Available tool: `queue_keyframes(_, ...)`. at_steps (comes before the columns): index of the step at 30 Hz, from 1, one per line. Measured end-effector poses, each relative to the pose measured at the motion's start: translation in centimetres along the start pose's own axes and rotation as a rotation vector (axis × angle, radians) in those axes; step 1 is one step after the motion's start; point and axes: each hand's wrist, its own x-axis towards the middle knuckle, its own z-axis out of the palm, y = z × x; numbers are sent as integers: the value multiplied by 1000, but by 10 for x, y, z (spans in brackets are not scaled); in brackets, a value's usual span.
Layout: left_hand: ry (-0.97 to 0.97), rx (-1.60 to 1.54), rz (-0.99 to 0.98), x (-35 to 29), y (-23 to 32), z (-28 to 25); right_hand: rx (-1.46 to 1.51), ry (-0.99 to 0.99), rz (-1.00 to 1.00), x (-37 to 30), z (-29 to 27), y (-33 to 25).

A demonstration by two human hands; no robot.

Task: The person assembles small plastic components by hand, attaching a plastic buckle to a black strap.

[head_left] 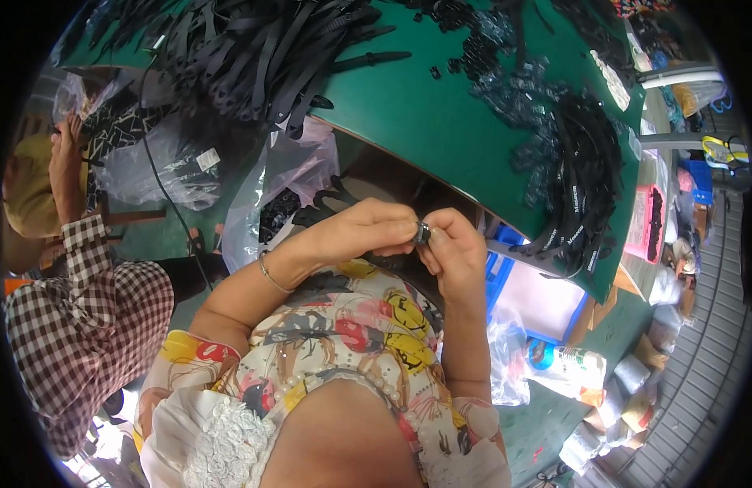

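My left hand [358, 231] and my right hand [457, 248] meet in front of my chest, just off the near edge of the green table [392, 102]. Between their fingertips they pinch a small, dark, shiny piece [423, 234], perhaps a buckle; the fingers hide part of it. Both hands are closed on it. Black straps [246, 49] lie heaped on the table at the far left. Along the right side runs a bundle of black straps with white print [583, 187]. Small black pieces [478, 57] and crumpled transparent wrap [522, 98] are scattered near it.
Below the table edge hangs a transparent plastic bag [303, 167] holding black pieces. A blue-rimmed tray [539, 301] sits at my right, a pink bin [644, 224] beyond. To my left sits a person in a checked shirt [108, 325]. A black cable [160, 175] hangs between us.
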Motion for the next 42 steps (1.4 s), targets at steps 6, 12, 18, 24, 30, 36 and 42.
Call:
queue_keyframes(6, 228, 290, 174, -2, 9, 8, -814, 52, -531, 7, 2, -6)
queue_keyframes(12, 83, 158, 17, -4, 14, -4, -49, -42, -296, -2, -3, 4)
queue_keyframes(18, 188, 155, 99, -5, 21, 7, -186, 3, -403, 10, 2, 7)
queue_keyframes(24, 90, -52, 31, -5, 16, 0, -594, -25, -404, 8, -4, 10)
queue_keyframes(30, 45, -402, 16, -8, 7, 3, -300, -83, -333, 0, 12, 9)
queue_keyframes(36, 5, -492, 46, -9, 5, 4, -175, -107, -325, 0, 13, 13)
queue_keyframes(42, 51, -390, 26, -10, 5, 4, -402, -75, -426, 2, 13, 5)
